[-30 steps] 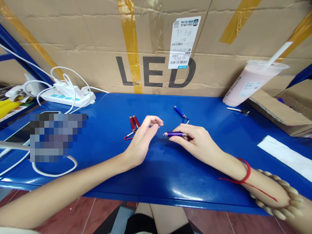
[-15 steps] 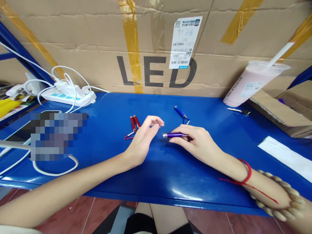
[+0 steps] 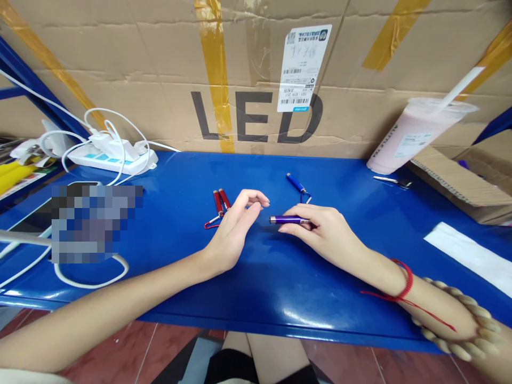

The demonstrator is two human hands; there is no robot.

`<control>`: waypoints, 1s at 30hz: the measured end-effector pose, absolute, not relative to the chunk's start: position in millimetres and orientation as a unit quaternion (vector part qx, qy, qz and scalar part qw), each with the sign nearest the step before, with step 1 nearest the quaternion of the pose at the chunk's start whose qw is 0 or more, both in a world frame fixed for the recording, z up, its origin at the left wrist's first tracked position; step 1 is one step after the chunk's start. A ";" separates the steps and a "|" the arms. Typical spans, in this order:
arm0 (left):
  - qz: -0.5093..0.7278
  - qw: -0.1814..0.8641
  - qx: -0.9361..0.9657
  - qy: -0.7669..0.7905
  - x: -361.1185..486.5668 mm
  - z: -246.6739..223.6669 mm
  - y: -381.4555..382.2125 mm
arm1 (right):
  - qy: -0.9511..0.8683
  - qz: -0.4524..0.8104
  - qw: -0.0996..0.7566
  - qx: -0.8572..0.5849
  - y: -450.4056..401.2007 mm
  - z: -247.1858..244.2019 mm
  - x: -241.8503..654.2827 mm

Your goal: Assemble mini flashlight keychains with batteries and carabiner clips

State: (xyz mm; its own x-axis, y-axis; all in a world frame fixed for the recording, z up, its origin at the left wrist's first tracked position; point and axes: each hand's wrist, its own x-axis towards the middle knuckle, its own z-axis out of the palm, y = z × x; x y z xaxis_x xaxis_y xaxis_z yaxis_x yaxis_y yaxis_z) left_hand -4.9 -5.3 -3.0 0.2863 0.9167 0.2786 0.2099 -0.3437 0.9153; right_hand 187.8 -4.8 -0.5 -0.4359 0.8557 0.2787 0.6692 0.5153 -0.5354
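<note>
My right hand [image 3: 326, 232] pinches a slim purple mini flashlight [image 3: 292, 220] between thumb and fingers. Its silver end points left, and its rear part is hidden in my grip. My left hand [image 3: 236, 229] is empty, with loosely bent fingers and the thumb apart from them, facing the silver end across a small gap. Partly behind the left hand lie two red mini flashlights [image 3: 218, 203] with a red carabiner clip [image 3: 212, 224]. Beyond my right hand rests a blue mini flashlight [image 3: 295, 183] with a blue clip, partly covered by that hand.
A large cardboard box [image 3: 160, 80] walls off the back of the blue table [image 3: 256, 298]. To the left are a power strip [image 3: 112, 160] with looping white cables and a blurred-out object. A tilted drink cup [image 3: 416, 136], open carton [image 3: 452, 181] and white strip [image 3: 472, 256] lie right.
The purple mini flashlight has turned slightly in my right hand, its silver end shifting a little up and right. My left hand has stayed in place.
</note>
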 end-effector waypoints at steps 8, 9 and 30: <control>0.429 0.386 0.698 0.424 -4.6 -0.2 -7.5 | -0.829 0.147 0.246 -0.480 -5.7 -0.6 187.2; 0.419 0.361 0.706 0.443 -4.8 0.6 -7.5 | -0.829 0.142 0.244 -0.483 -5.1 -1.3 187.4; 0.215 0.110 0.829 0.504 -24.8 -1.1 10.9 | -0.844 0.011 0.257 -0.471 24.5 -30.5 205.5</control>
State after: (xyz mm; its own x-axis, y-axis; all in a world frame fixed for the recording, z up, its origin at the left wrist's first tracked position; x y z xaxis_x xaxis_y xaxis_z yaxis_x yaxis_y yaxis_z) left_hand -24.8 10.9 -1.1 0.3991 0.8835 0.2452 0.7892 -0.4671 0.3987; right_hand 205.5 24.5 -30.5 -0.4235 0.8006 0.4239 0.7896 0.5557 -0.2605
